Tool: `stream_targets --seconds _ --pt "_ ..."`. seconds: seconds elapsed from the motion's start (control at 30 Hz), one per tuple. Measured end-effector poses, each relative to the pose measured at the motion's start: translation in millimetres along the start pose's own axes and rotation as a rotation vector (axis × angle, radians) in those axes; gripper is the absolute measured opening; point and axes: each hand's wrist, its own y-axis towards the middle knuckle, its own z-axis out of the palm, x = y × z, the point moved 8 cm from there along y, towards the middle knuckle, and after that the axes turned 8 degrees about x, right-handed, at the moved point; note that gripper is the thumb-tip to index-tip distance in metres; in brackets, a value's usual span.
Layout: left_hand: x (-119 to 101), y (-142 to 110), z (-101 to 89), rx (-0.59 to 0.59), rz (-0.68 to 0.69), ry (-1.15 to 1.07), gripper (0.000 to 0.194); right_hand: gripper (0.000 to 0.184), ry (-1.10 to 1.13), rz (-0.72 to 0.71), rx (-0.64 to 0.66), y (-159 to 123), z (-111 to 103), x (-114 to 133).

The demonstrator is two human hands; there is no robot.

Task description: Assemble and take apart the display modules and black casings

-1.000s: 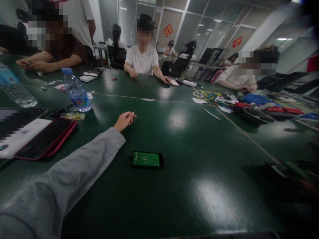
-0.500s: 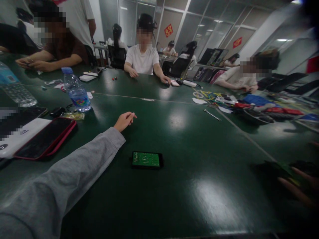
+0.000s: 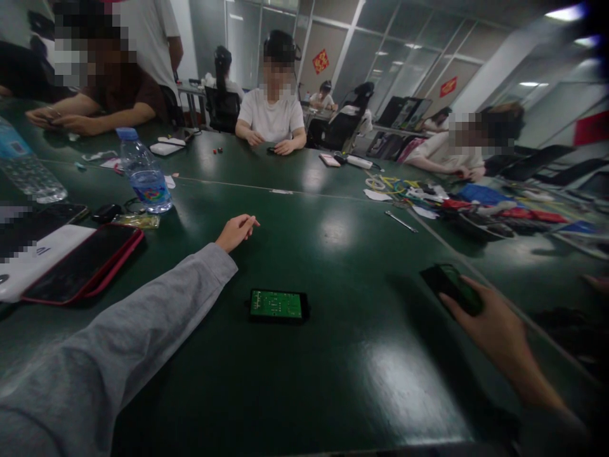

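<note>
My left hand (image 3: 236, 231) rests on the dark green table (image 3: 333, 266), fingers pinched together on something too small to make out. A green circuit board in a black frame (image 3: 278, 304) lies flat on the table below that hand, apart from it. My right hand (image 3: 492, 327) comes in from the right, fingers wrapped on a second green board in a black frame (image 3: 450, 285), held just above the table.
A water bottle (image 3: 143, 171), a red-cased phone (image 3: 83, 263) and a white device (image 3: 28, 260) lie at the left. Cables, tools and coloured parts (image 3: 457, 203) crowd the right. Other people sit at the table's far side and far left.
My right hand has come in from the right edge toward the table's middle, carrying the second green board. My left hand has stayed in place.
</note>
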Motion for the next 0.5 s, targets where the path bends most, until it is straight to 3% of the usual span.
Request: stream_targets --seconds 0.1,0.2,0.3,0.4,0.5 --pt "-4 -1 0.4 0.003 0.007 -0.004 0.036 0.063 -0.112 -0.146 0.200 16 78 87" --pt "-6 -1 0.2 -0.009 0.008 -0.009 0.035 0.052 -0.034 -0.300 0.258 26 148 180" --pt "-8 -1 0.5 -0.020 0.021 -0.033 0.034 0.048 0.009 -0.375 0.317 33 212 251" --pt "-7 1 0.5 -0.042 0.036 -0.073 0.035 0.047 0.027 -0.380 0.311 36 257 291" --pt "-4 2 0.4 -0.058 0.032 -0.084 0.041 0.049 0.069 -0.398 0.332 31 281 308"
